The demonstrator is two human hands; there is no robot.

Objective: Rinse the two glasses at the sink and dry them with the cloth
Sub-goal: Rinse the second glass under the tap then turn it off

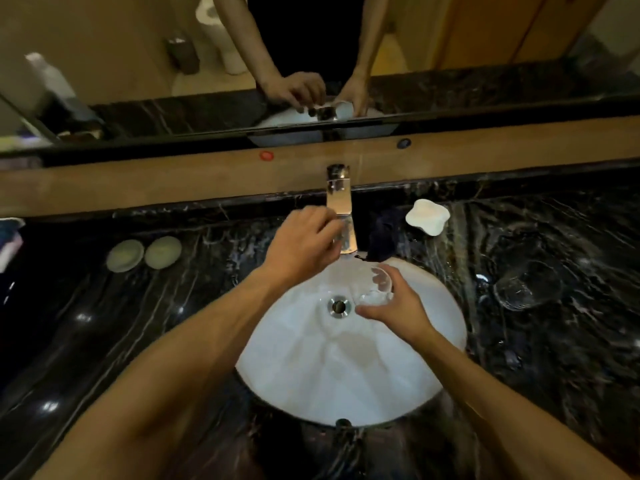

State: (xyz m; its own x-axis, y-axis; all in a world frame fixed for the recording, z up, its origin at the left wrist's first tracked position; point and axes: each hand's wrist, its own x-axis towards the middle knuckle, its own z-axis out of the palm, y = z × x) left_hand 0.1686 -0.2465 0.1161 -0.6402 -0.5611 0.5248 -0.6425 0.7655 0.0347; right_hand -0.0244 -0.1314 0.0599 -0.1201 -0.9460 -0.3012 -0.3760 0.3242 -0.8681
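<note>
Rinsing the first glass – one hand at the tap, one on the glass.

At centre frame the right hand (398, 306) curls its fingers round a clear glass (379, 287), tilted over the white basin (311, 375); the left hand (304, 244) has bent fingers on the chrome tap (341, 216), though a firm grip is unclear. A second glass (526, 282) lies on the black marble counter (138, 323) at right, the dark cloth (382, 237) beside the tap. Wet glass is likely slippery and fragile – best held round the body, not the rim.

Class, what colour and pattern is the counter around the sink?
Black with pale veins, in the head view: counter.
</note>
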